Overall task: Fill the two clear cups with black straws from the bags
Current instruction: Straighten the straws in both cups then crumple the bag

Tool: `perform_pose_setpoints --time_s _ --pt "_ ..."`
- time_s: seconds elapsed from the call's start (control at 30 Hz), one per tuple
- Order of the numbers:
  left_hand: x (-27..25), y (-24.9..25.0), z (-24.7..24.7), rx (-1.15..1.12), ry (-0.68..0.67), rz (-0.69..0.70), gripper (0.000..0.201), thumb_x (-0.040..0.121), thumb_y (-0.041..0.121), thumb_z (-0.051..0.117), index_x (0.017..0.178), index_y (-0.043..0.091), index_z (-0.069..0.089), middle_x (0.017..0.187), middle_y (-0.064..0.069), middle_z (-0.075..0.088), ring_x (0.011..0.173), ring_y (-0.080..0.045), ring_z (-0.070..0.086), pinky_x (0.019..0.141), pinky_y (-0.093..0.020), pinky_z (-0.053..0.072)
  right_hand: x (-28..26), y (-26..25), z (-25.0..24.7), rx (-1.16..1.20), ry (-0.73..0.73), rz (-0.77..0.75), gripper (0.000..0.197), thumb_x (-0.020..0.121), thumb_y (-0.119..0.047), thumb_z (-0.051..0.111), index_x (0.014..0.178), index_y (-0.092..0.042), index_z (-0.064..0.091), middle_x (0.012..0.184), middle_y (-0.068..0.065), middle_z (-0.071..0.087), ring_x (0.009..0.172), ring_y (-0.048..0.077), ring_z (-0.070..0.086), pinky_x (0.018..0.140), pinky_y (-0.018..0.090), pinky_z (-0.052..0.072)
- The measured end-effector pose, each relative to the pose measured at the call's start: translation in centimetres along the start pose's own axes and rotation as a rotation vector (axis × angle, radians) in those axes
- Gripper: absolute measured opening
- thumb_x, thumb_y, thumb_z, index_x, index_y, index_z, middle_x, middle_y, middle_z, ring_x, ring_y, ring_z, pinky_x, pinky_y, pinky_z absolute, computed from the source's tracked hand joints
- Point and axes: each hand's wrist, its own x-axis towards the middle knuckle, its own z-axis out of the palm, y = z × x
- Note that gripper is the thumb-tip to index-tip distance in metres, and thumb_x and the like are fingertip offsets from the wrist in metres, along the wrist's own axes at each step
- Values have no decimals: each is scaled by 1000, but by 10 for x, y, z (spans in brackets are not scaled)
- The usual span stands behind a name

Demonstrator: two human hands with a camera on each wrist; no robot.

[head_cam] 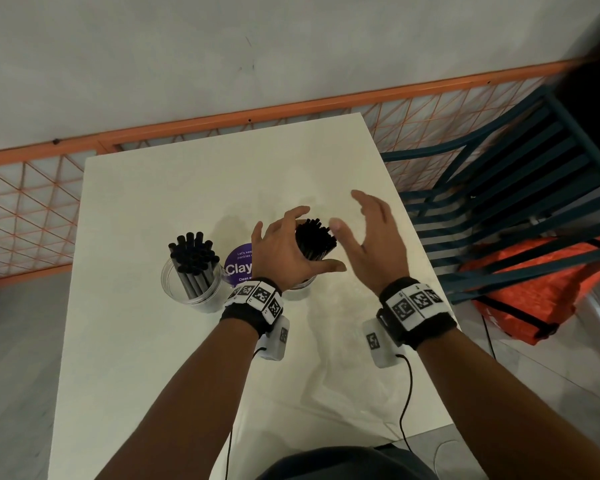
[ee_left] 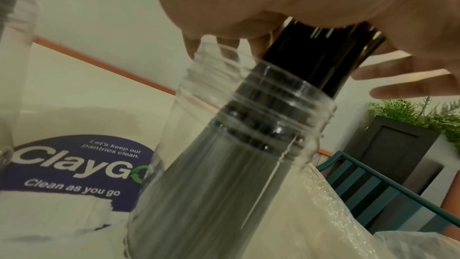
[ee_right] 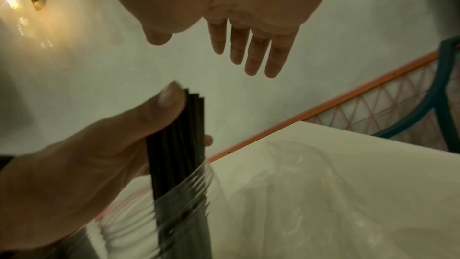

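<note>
White table (head_cam: 153,341) centre; grey wall (head_cam: 187,46) and orange mesh fence (head_cam: 32,202) at 12; blue slatted chair (head_cam: 516,202) at 3.

Purple sticker (ee_left: 82,166) reads "ClayGo", "Let's keep our pantries clean", "Clean as you go".

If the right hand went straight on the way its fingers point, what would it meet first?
Likely nothing close: the right hand is open, fingers aimed past the straws that the left hand holds in the cup. Ahead lie bare table and wall; depth is unclear.
</note>
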Motion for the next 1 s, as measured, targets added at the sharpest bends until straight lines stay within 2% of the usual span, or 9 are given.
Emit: perform_pose_setpoints --time_s 0.13,0.23,0.3,0.4,0.5,0.6,0.73,0.9,1.0 --pt "-3 3 -9 -81 6 11 126 40 84 74 146 35 26 138 12 58 132 -16 50 120 -53 18 2 27 -25 -17 53 61 61 90 -67 43 136 -28 43 140 -1 46 125 19 48 94 41 47" --pt "-18 3 -18 -212 77 43 135 42 80 77 153 29 21 146 9 52 134 -16 46 115 -50 31 -5 62 -31 -225 -129 107 69 83 -76 39 135 -30 47 142 2 49 130 28 44 101 44 39" --pt "-40 -1 -22 -330 116 61 130 49 75 80 154 26 20 149 5 48 136 -13 45 112 -45 38 -21 78 -28 -421 -385 128 91 67 -94 31 142 -42 33 156 2 32 140 34 31 111 52 29" --pt "-87 -17 -23 -411 191 63 106 66 65 77 149 18 32 146 3 50 133 -12 49 108 -40 45 -67 88 -12 -626 -802 108 131 38 -104 41 147 -52 -12 162 -2 -19 149 35 -4 114 64 4" --pt "-137 -39 -24 -285 235 107 66 78 68 63 127 25 50 117 14 62 96 -5 66 81 -39 57 -113 101 4 -757 -945 61 146 28 -99 48 141 -49 -29 158 2 -32 148 41 1 111 65 16" --pt "-173 -57 -21 -100 56 116 46 80 67 62 115 41 52 99 22 63 73 2 65 64 -33 58 -137 115 14 -764 -888 35 123 54 -79 69 148 -46 -2 160 4 4 133 33 31 97 48 45" --pt "-189 -61 0 45 -376 108 80 70 83 58 138 50 30 136 25 44 96 5 61 76 -25 57 -155 113 15 -587 -814 104 47 87 -37 64 130 -37 45 131 0 42 103 31 59 78 39 52" --pt "-173 -26 43 137 -598 141 126 55 82 69 150 49 -7 167 3 -1 138 -20 44 104 -41 45 -168 90 2 -369 -757 233 32 87 -41 64 113 -22 61 108 1 61 100 26 60 83 35 46" --pt "-165 -5 52 -18 -616 276 133 48 79 75 150 52 -5 167 -2 -7 153 -24 13 120 -53 21 -176 52 -20 -108 -723 182 18 82 -27 71 71 -26 56 69 -11 56 65 5 51 65 25 39"
